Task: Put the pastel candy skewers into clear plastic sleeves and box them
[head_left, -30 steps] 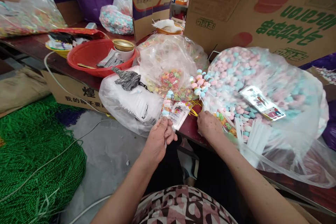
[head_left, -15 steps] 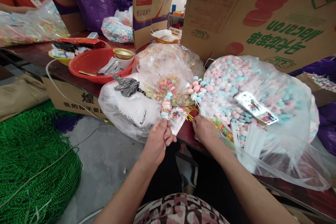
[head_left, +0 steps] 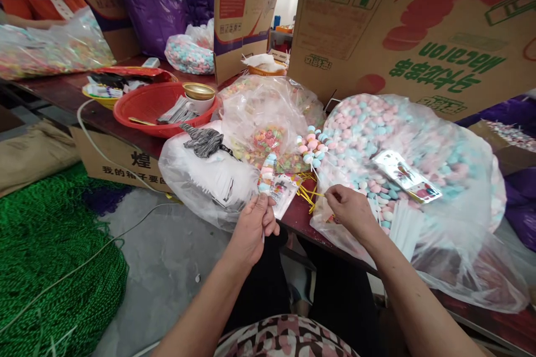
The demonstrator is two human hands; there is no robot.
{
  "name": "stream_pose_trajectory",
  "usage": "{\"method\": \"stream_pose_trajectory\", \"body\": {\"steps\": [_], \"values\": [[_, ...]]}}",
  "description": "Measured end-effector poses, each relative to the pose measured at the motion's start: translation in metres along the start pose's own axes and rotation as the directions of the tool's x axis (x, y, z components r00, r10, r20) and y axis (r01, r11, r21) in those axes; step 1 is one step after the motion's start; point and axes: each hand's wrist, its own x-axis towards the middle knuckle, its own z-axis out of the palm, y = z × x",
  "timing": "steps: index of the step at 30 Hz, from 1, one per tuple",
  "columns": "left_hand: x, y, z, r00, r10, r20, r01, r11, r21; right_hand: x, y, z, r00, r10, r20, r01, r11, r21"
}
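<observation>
My left hand (head_left: 256, 222) is closed round the stick of a wrapped candy skewer (head_left: 267, 173), which stands upright with pink, white and blue pieces. My right hand (head_left: 350, 209) pinches the end of a yellow twist tie (head_left: 319, 194) between thumb and fingers. Several more yellow twist ties (head_left: 306, 195) lie loose on the table just left of it. A printed packet (head_left: 285, 195) rests beside the wrapped skewer. Unwrapped candy skewers (head_left: 313, 146) lean against a big clear bag of pink and blue candies (head_left: 360, 122).
White sticks (head_left: 405, 226) and a silver printed packet (head_left: 407, 175) lie on the candy bag. To the left are a bag of white wrappers (head_left: 226, 173) and a red basin (head_left: 138, 106). Tall cartons (head_left: 343, 67) stand behind. A person (head_left: 50, 11) is at the far left.
My right hand has moved right and slightly down, away from the loose twist ties, drawing one out. My left hand still holds the wrapped skewer in nearly the same place.
</observation>
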Motion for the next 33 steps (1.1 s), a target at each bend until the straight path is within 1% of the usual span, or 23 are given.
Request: {"method": "stream_pose_trajectory", "body": {"steps": [2,4,7,9,10,11,12,14,16,17,20,22,24,27,30,32,33], "values": [[0.002,-0.002,0.003,0.999,-0.022,0.026,0.022,1.0,0.015,-0.003,0.003,-0.002,0.998,0.013,-0.062,0.001,0.974,0.226],[0.004,-0.003,0.005,0.999,-0.032,0.039,0.031,0.999,0.028,-0.007,0.003,-0.004,0.996,0.038,-0.077,-0.004,0.915,0.404],[0.005,-0.008,0.008,0.999,-0.04,0.035,0.038,0.997,0.061,-0.016,-0.005,-0.012,0.998,0.062,-0.014,-0.04,0.782,0.622],[0.006,-0.014,0.012,0.998,-0.052,0.035,0.048,0.995,0.092,-0.023,-0.013,-0.018,0.999,0.034,0.021,-0.039,0.681,0.731],[0.006,-0.017,0.015,0.997,-0.062,0.042,0.058,0.993,0.106,-0.026,-0.018,-0.021,1.0,0.012,0.025,-0.027,0.647,0.762],[0.006,-0.02,0.018,0.996,-0.075,0.053,0.068,0.991,0.118,-0.029,-0.023,-0.022,1.0,-0.013,0.022,-0.009,0.633,0.774],[0.006,-0.023,0.021,0.993,-0.092,0.07,0.082,0.988,0.128,-0.032,-0.027,-0.023,0.999,-0.041,0.014,0.016,0.642,0.766],[0.005,-0.027,0.027,0.985,-0.134,0.111,0.119,0.984,0.135,-0.037,-0.035,-0.021,0.996,-0.091,-0.012,0.075,0.722,0.688],[0.003,-0.03,0.031,0.976,-0.168,0.138,0.15,0.98,0.129,-0.04,-0.04,-0.016,0.99,-0.133,-0.052,0.14,0.817,0.56],[0.002,-0.03,0.032,0.972,-0.18,0.148,0.162,0.979,0.126,-0.041,-0.041,-0.013,0.986,-0.151,-0.078,0.169,0.85,0.498],[-0.001,-0.029,0.032,0.962,-0.199,0.186,0.178,0.976,0.123,-0.041,-0.04,-0.006,0.974,-0.175,-0.146,0.219,0.898,0.382],[-0.001,-0.028,0.031,0.957,-0.205,0.205,0.184,0.976,0.116,-0.04,-0.038,-0.003,0.966,-0.186,-0.177,0.238,0.907,0.347],[-0.001,-0.028,0.03,0.963,-0.193,0.188,0.177,0.979,0.103,-0.04,-0.037,-0.002,0.961,-0.196,-0.194,0.253,0.909,0.332],[0.001,-0.031,0.029,0.978,-0.162,0.134,0.15,0.984,0.096,-0.042,-0.036,-0.001,0.96,-0.215,-0.181,0.268,0.893,0.362],[0.002,-0.035,0.027,0.983,-0.14,0.12,0.128,0.987,0.097,-0.045,-0.035,0.002,0.956,-0.244,-0.16,0.289,0.868,0.403],[0.001,-0.036,0.026,0.982,-0.136,0.134,0.126,0.989,0.081,-0.046,-0.035,0.005,0.962,-0.225,-0.154,0.271,0.864,0.424],[-0.001,-0.036,0.026,0.978,-0.144,0.153,0.136,0.989,0.061,-0.047,-0.035,0.006,0.97,-0.198,-0.139,0.24,0.859,0.452]]}}
